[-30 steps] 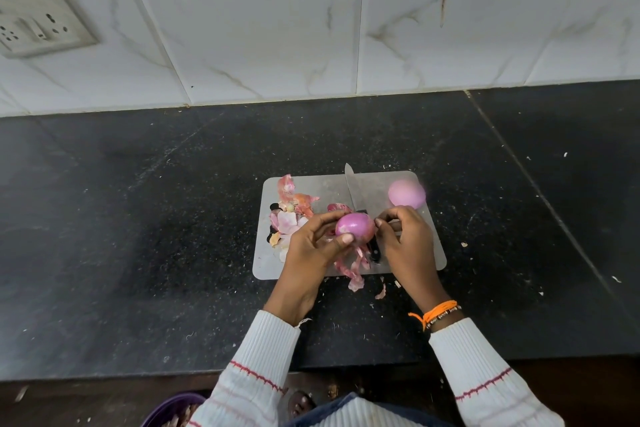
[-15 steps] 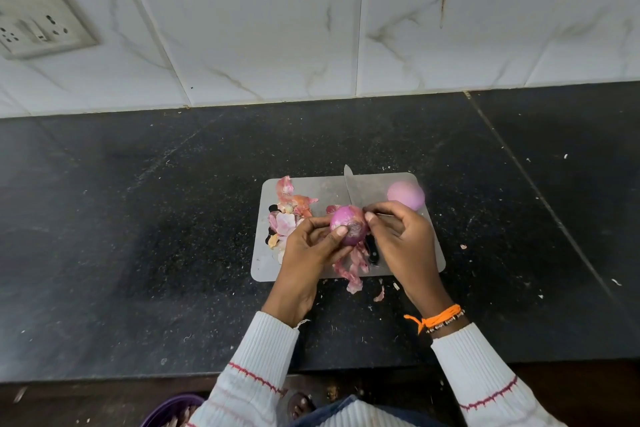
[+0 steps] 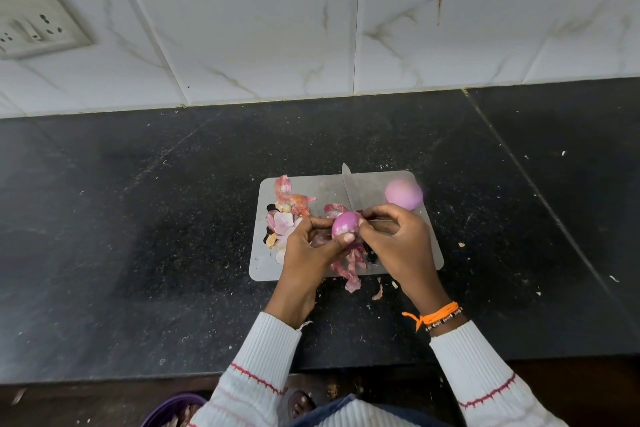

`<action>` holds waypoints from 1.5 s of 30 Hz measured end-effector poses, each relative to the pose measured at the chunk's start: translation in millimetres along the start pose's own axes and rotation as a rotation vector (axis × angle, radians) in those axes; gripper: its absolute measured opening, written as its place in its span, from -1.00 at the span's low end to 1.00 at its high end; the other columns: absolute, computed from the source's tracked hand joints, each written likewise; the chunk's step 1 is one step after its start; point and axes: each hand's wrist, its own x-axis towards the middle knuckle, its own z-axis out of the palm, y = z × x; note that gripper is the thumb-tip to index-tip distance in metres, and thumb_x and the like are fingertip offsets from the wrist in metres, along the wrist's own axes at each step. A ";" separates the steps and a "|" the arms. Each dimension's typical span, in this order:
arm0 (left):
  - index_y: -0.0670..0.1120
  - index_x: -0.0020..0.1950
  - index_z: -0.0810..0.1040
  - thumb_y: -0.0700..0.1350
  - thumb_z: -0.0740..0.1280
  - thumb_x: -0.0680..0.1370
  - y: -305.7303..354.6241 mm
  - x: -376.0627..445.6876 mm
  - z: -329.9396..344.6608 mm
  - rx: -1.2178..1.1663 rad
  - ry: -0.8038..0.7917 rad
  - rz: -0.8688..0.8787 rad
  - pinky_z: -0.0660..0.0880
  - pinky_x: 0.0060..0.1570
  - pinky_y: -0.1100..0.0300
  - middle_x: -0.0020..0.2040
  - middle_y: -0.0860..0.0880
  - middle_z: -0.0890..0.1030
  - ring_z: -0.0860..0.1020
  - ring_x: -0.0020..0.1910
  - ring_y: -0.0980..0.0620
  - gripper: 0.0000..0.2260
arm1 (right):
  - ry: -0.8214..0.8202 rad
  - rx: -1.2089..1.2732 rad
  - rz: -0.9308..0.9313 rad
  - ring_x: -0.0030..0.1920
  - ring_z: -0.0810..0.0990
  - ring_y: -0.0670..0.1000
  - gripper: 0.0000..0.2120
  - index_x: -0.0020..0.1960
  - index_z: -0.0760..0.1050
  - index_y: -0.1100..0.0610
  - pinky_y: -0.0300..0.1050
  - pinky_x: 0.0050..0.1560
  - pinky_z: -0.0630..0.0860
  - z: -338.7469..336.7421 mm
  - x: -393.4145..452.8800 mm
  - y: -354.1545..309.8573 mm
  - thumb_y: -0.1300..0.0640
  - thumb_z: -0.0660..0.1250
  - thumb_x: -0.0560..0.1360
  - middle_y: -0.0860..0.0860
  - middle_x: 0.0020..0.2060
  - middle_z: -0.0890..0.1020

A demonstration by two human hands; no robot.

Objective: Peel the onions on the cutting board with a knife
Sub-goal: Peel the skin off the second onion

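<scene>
Counter unchanged; onion raised slightly higher.

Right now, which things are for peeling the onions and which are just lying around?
For the job:
- small pink onion in both hands
- round peeled pink onion
- steel knife blade
- grey cutting board
- left hand
- right hand

Lying about:
- pink papery peels
- white wall socket
- purple bowl

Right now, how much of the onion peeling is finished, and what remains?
Done: one peeled onion lies on the cutting board, beside loose skins. In hand: the left hand holds a second onion while the right hand pinches at it. The knife lies unused. Left: its last skin.
</scene>
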 end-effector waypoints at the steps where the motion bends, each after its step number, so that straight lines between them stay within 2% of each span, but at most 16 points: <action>1: -0.20 0.00 0.52 -0.31 0.43 0.40 0.0 -0.4 0.3 -0.001 0.001 -0.002 0.61 -0.13 0.20 -0.14 -0.05 0.61 0.64 -0.14 -0.07 -0.78 | 0.005 -0.001 0.005 -0.17 0.65 -0.11 -0.88 -0.07 0.60 0.14 -0.28 -0.15 0.60 0.0 0.3 0.1 0.24 0.41 0.39 -0.02 -0.21 0.67; 6: -0.23 0.04 0.51 -0.31 0.43 0.39 1.4 -1.4 1.2 0.009 0.001 -0.008 0.62 -0.09 0.16 -0.13 -0.03 0.61 0.64 -0.12 -0.06 -0.75 | 0.000 0.006 0.008 -0.16 0.65 -0.11 -0.88 -0.08 0.60 0.11 -0.28 -0.14 0.60 -1.6 0.9 -0.1 0.24 0.41 0.39 -0.04 -0.22 0.66; 10: -0.26 0.06 0.50 -0.31 0.45 0.37 0.5 -0.7 0.4 0.039 0.014 0.010 0.60 0.00 0.05 -0.09 -0.08 0.62 0.63 -0.05 -0.15 -0.70 | -0.014 0.035 0.021 -0.16 0.65 -0.13 -0.87 -0.07 0.59 0.12 -0.28 -0.14 0.60 -0.6 0.7 0.0 0.25 0.42 0.39 -0.04 -0.21 0.66; 12: -0.26 0.06 0.50 -0.31 0.45 0.37 1.1 -0.3 0.2 0.044 0.015 0.009 0.61 -0.02 0.06 -0.08 -0.09 0.61 0.62 -0.04 -0.17 -0.71 | -0.012 0.035 0.016 -0.16 0.65 -0.13 -0.86 -0.08 0.59 0.12 -0.27 -0.14 0.60 -0.2 1.0 1.2 0.27 0.41 0.39 -0.04 -0.21 0.66; 18: -0.23 0.05 0.49 -0.30 0.39 0.44 2.5 1.6 -2.0 0.010 0.006 -0.027 0.62 -0.16 0.22 -0.10 -0.08 0.60 0.63 -0.13 -0.03 -0.79 | -0.003 0.085 0.000 -0.14 0.66 -0.10 -0.81 -0.10 0.59 0.08 -0.20 -0.07 0.61 -2.2 3.2 5.4 0.35 0.36 0.42 -0.04 -0.21 0.66; 23: -0.10 0.03 0.47 -0.17 0.23 0.58 5.2 1.6 -0.8 -0.105 0.010 -0.114 0.61 -0.26 0.27 -0.09 -0.18 0.59 0.63 -0.34 0.04 -0.93 | -0.098 0.165 -0.034 -0.02 0.64 -0.07 -0.72 -0.07 0.56 -0.07 -0.06 0.02 0.60 -4.8 4.3 4.5 0.32 0.37 0.45 -0.07 -0.09 0.67; 28: -0.13 0.17 0.47 -0.12 0.17 0.61 3.4 1.9 -2.4 -0.071 -0.009 -0.127 0.60 -0.30 0.28 -0.02 -0.22 0.58 0.64 -0.34 0.04 -0.81 | -0.127 0.149 -0.085 0.01 0.63 -0.06 -0.71 -0.06 0.57 -0.10 0.00 0.06 0.59 -5.3 4.4 3.0 0.30 0.38 0.44 -0.02 -0.07 0.66; 34: -0.12 0.27 0.44 -0.15 0.43 0.33 4.2 0.3 -5.5 -0.051 -0.065 -0.096 0.61 -0.14 0.22 -0.01 -0.18 0.65 0.65 -0.17 0.02 -0.48 | -0.117 0.139 -0.117 -0.02 0.64 -0.02 -0.75 -0.05 0.59 -0.07 0.10 0.02 0.60 -4.3 4.8 6.2 0.28 0.38 0.44 0.00 -0.09 0.67; 38: -0.08 0.23 0.47 -0.22 0.37 0.45 5.8 -0.5 -4.8 -0.068 -0.065 -0.105 0.61 -0.19 0.26 -0.14 -0.11 0.65 0.62 -0.28 0.08 -0.64 | -0.103 0.101 -0.161 -0.04 0.64 -0.02 -0.79 -0.01 0.60 0.04 0.11 -0.03 0.61 -4.3 4.3 7.8 0.30 0.36 0.45 0.00 -0.10 0.66; 40: -0.12 0.24 0.48 -0.18 0.30 0.52 5.1 -0.2 -5.1 -0.057 -0.070 -0.134 0.60 -0.22 0.28 -0.16 -0.12 0.63 0.60 -0.31 0.10 -0.71 | -0.092 0.106 -0.170 -0.05 0.64 -0.01 -0.80 -0.01 0.60 0.07 0.13 -0.05 0.61 -4.7 4.2 8.4 0.31 0.34 0.46 0.00 -0.11 0.66; 45: -0.20 0.20 0.51 -0.06 0.25 0.56 4.0 -1.5 -3.1 -0.054 -0.081 -0.164 0.59 -0.21 0.27 -0.12 -0.13 0.59 0.57 -0.28 0.08 -0.70 | -0.071 0.048 -0.238 -0.09 0.64 -0.09 -0.85 -0.04 0.61 0.08 -0.03 -0.07 0.62 -4.8 2.6 2.5 0.26 0.40 0.43 -0.02 -0.14 0.66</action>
